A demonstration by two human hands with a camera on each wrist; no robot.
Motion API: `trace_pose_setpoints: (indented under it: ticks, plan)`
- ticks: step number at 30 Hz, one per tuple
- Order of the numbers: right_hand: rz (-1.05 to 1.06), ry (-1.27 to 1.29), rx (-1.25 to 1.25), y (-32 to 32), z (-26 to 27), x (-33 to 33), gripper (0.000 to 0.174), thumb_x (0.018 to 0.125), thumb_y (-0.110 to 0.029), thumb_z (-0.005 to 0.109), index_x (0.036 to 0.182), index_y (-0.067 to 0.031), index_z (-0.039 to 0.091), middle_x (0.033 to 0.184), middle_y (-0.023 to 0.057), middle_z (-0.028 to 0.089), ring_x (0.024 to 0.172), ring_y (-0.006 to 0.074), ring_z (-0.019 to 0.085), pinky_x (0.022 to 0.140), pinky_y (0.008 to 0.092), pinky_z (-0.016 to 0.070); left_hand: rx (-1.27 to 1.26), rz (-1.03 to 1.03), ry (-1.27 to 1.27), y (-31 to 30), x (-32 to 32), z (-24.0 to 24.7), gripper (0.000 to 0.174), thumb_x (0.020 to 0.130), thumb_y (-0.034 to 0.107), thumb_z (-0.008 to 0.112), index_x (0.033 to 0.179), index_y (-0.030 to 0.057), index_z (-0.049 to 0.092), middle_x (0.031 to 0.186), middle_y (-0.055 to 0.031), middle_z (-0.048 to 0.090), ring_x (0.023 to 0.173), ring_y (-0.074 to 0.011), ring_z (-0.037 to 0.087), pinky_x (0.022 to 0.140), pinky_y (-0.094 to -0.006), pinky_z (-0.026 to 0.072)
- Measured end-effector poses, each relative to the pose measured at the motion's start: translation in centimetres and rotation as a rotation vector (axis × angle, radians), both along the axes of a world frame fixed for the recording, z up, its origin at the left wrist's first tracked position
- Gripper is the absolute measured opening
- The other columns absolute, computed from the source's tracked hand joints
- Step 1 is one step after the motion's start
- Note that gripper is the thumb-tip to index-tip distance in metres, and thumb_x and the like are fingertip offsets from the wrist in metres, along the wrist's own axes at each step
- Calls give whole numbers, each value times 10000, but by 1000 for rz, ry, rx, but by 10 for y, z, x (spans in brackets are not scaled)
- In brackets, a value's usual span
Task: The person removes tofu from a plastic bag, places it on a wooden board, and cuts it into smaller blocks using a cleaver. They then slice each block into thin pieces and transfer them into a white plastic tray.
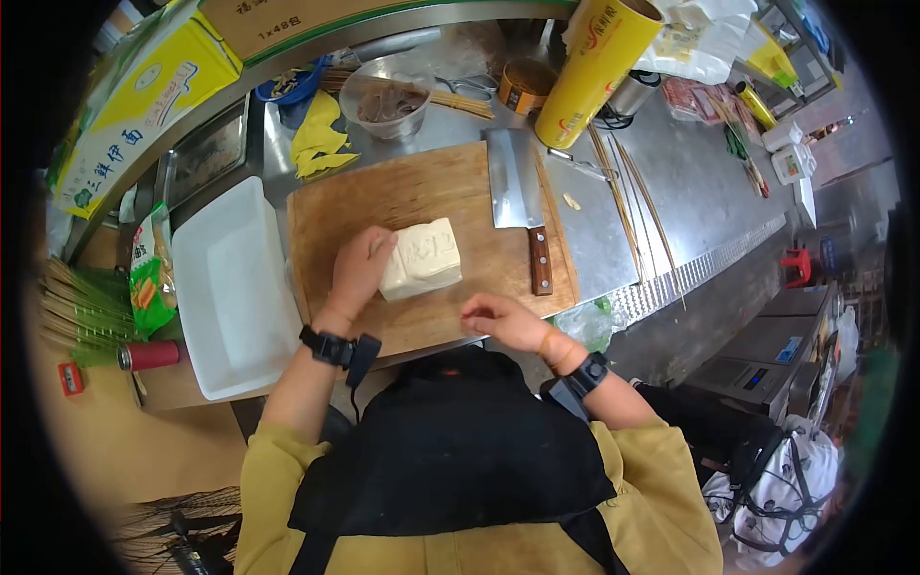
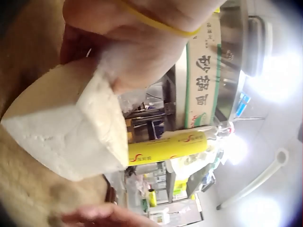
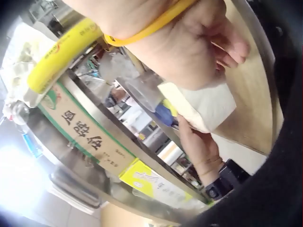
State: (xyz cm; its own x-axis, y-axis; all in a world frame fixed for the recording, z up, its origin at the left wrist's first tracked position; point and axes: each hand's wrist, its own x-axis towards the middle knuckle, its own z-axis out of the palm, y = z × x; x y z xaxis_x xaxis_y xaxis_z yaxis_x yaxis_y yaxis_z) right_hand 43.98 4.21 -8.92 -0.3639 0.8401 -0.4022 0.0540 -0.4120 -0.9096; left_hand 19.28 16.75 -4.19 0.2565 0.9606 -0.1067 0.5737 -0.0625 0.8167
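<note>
A white block of tofu (image 1: pixel 420 259) sits on the wooden cutting board (image 1: pixel 383 192), its top face uneven with shallow marks. At its left side my left hand (image 1: pixel 362 264) holds it, fingertips at the upper edge. The left wrist view shows the tofu (image 2: pixel 71 123) close up, partly covered by this hand (image 2: pixel 132 42). My right hand (image 1: pixel 505 322) hovers near the board's front edge, right of the tofu and apart from it, fingers loosely curled around nothing. A cleaver (image 1: pixel 516 177) with a wooden handle lies on the board's right side.
Left of the board stands a white plastic tub (image 1: pixel 230 287). Behind it are a yellow cloth (image 1: pixel 321 139), a clear bowl (image 1: pixel 386 101) and a large yellow roll (image 1: pixel 594 72). Skewers (image 1: pixel 637 206) lie on the steel counter at right.
</note>
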Motion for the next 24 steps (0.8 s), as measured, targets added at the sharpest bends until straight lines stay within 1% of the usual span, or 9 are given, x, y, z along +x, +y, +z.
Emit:
trace_pose_setpoints:
  ticks: [1, 4, 6, 7, 10, 13, 16, 21, 24]
  plan:
    - [-18, -58, 30, 8, -1, -10, 188, 882, -91, 603, 1060, -36, 586, 943, 86, 630, 879, 188, 602, 797, 302, 492, 22, 44, 72, -11, -4, 9, 296, 930, 315, 570, 978, 37, 658, 831, -124, 681, 815, -218, 658, 748, -334, 490]
    - [-113, -173, 95, 36, 0, -28, 186, 917, -76, 572, 1097, -28, 567, 980, 35, 617, 897, 117, 589, 786, 272, 500, -258, 5, 147, -32, -26, 28, 345, 964, 348, 521, 1048, 42, 656, 948, -126, 689, 943, -217, 654, 833, -336, 485]
    - [-250, -168, 107, 47, 8, -35, 194, 922, -82, 564, 1107, -24, 560, 969, 32, 617, 898, 112, 584, 799, 255, 495, -193, 55, -190, -34, -37, -17, 386, 991, 352, 480, 1198, 47, 593, 1133, -124, 642, 1082, -207, 598, 928, -320, 445]
    - [-282, -210, 26, 49, 16, -34, 318, 965, -201, 526, 1219, -11, 532, 1091, 90, 616, 1045, 171, 569, 926, 278, 454, -160, 79, -362, -35, -39, -35, 419, 1004, 353, 459, 1273, 49, 562, 1226, -123, 619, 1151, -202, 570, 975, -313, 424]
    - [-522, -243, 226, 46, 32, -54, 456, 986, -313, 478, 1301, 16, 486, 1315, 197, 513, 1247, 285, 472, 1052, 355, 366, -410, 50, -885, -38, -16, -46, 526, 1032, 329, 404, 1462, 32, 337, 1450, -112, 425, 1329, -193, 401, 1094, -289, 301]
    - [-470, -304, 325, 50, 33, -91, 581, 1007, -387, 396, 1399, 41, 381, 1471, 232, 340, 1392, 346, 289, 1148, 382, 229, -524, -97, -899, -39, -5, -9, 599, 1037, 296, 393, 1521, 35, 156, 1521, -105, 297, 1388, -184, 292, 1129, -281, 229]
    - [-467, -269, 412, 70, 38, -106, 571, 1016, -391, 366, 1381, 47, 405, 1476, 249, 320, 1391, 382, 273, 1147, 396, 227, -381, 40, -910, -48, 10, -22, 621, 1037, 285, 396, 1527, 35, 108, 1532, -102, 263, 1404, -179, 246, 1140, -283, 197]
    - [-210, -308, 457, 114, 37, -76, 593, 1029, -423, 312, 1395, 34, 404, 1437, 230, 415, 1369, 328, 353, 1141, 354, 244, -267, 234, -987, -47, 47, -30, 681, 1016, 267, 422, 1520, 10, 43, 1540, -148, 213, 1408, -215, 232, 1145, -311, 189]
    - [-77, -352, 548, 129, 38, -59, 591, 1028, -428, 313, 1405, 19, 397, 1445, 219, 412, 1375, 320, 347, 1144, 352, 238, -160, 284, -877, -36, 64, -41, 700, 1007, 276, 435, 1517, 2, 42, 1539, -160, 208, 1409, -227, 230, 1147, -316, 185]
